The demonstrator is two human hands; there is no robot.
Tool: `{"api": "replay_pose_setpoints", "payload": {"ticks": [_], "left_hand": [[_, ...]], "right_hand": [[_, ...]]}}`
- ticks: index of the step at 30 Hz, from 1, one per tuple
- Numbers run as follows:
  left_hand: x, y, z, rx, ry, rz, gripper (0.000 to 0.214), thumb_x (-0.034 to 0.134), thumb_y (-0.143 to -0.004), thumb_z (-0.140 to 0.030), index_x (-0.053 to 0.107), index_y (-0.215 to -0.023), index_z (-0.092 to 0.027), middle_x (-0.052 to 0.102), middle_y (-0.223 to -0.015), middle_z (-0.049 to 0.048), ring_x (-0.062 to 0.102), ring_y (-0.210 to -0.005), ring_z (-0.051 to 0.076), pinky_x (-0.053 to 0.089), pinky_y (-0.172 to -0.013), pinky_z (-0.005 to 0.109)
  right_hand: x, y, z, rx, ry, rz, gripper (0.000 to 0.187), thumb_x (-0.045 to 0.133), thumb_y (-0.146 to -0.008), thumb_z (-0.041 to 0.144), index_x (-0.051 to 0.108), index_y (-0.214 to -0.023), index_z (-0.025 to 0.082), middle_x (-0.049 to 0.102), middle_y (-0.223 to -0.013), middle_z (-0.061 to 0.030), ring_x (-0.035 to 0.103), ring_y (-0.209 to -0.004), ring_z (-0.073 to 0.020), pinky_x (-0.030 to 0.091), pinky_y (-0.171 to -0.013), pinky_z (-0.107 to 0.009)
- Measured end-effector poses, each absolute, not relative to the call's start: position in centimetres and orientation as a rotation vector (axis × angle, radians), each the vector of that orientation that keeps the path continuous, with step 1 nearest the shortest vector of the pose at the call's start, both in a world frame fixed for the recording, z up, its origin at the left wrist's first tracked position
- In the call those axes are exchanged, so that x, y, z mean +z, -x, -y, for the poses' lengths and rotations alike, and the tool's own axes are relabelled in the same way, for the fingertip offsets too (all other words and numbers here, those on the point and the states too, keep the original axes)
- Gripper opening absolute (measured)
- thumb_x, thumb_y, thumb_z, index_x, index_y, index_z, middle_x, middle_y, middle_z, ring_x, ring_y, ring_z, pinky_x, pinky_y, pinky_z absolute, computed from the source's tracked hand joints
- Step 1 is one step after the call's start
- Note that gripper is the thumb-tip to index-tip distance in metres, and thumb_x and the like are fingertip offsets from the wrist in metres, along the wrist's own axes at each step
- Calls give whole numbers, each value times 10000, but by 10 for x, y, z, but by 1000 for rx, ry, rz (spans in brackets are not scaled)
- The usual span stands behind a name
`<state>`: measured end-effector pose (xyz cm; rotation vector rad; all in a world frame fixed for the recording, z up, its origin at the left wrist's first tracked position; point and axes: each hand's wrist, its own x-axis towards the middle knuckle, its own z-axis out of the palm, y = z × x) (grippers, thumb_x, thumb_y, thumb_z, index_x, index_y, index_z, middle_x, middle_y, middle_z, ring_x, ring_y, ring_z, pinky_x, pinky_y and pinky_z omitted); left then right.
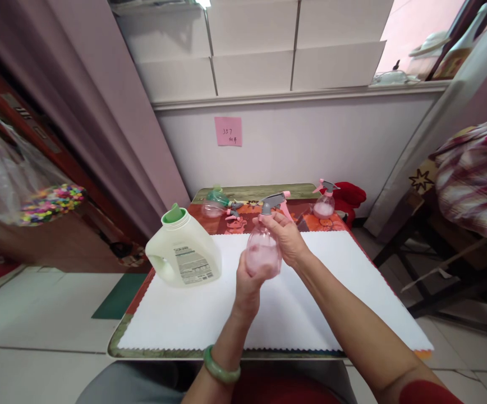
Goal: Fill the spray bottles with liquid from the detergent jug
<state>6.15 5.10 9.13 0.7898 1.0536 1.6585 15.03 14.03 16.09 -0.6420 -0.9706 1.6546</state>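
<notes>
A clear pink spray bottle [263, 251] with pinkish liquid in it is held above the white mat [311, 303]. My left hand [249, 283] wraps round its lower body. At the neck, the fingers of my right hand [284, 235] close on the collar of the grey and pink spray head [274, 201]. The head sits on the bottle; how tight it is, I cannot tell. To the left stands a large pale jug [184, 252] with a green pouring spout [173, 213] in its mouth and a label on its side.
A second spray bottle [324, 206] with pink liquid stands at the table's back right, near a red plush thing [348, 196]. At the back left lie a clear bottle [213, 209] and a green spray head [218, 196]. A dark stool [424, 275] is on the right.
</notes>
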Motion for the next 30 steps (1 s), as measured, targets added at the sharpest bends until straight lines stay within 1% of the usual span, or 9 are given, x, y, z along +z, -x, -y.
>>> {"api": "replay_pose_setpoints", "payload": {"ticks": [3,6,10,13,16,21,24,27,30], "left_hand": [[92,-69,-53,1871,-926,-1420,905,978,-501,-348,558,-1292,-223,645,-1264,108,629,-1168,315,506,-985,424],[95,-65,-52,1847,-918,-1366,876,964,-541,-347,553,-1304,-218,655,-1258,113,631,-1148,312,508,-965,423],[96,-49,-47,1519,-769,-795,733,789,-714,-631,638,-1226,-130,734,-1049,154,708,-830,273,559,-700,373],[92,-39,-44,1178,-724,-489,930,564,-731,-876,678,-1181,-70,738,-838,161,682,-575,235,485,-488,309],[86,-35,-44,1030,-692,-345,1054,456,-708,-958,693,-1167,-38,723,-755,150,632,-467,195,394,-383,262],[88,-37,-46,1125,-646,-475,1010,613,-667,-909,690,-1209,-60,760,-973,211,745,-780,300,583,-642,368],[92,-39,-45,1290,-621,-610,839,708,-728,-768,666,-1279,-137,740,-1150,195,733,-930,339,598,-762,451],[93,-41,-44,1435,-642,-682,715,765,-757,-618,644,-1313,-184,722,-1219,167,724,-947,329,600,-767,453],[90,-41,-46,1353,-600,-577,761,666,-785,-712,655,-1274,-129,757,-1027,169,735,-788,286,582,-602,355]], "right_hand": [[163,-144,-134,1537,743,883,507,968,-555,423,588,-835,238,721,-786,35,709,-834,-192,544,-857,-347],[165,-144,-129,1528,725,918,533,946,-603,454,616,-969,250,743,-903,14,708,-888,-199,553,-867,-347],[165,-157,-134,1607,554,1159,543,831,-738,592,663,-1142,269,762,-1078,-25,699,-1058,-225,534,-978,-375],[165,-167,-140,1811,412,1278,547,757,-770,688,709,-1079,239,779,-1043,-63,708,-1071,-246,524,-1006,-425],[166,-170,-142,1945,323,1357,537,758,-752,703,718,-983,220,786,-975,-76,724,-1033,-262,536,-975,-456],[166,-165,-141,1822,470,1299,433,792,-742,631,655,-717,221,780,-810,-35,723,-812,-223,557,-843,-397],[170,-164,-139,1673,677,1341,409,785,-768,611,698,-765,211,797,-856,-61,721,-800,-234,556,-804,-399],[175,-165,-135,1586,771,1357,402,785,-782,605,696,-800,213,803,-875,-71,736,-909,-265,544,-895,-436],[179,-168,-131,1592,697,1377,389,815,-771,572,685,-834,211,805,-888,-72,741,-941,-264,531,-927,-432]]}}
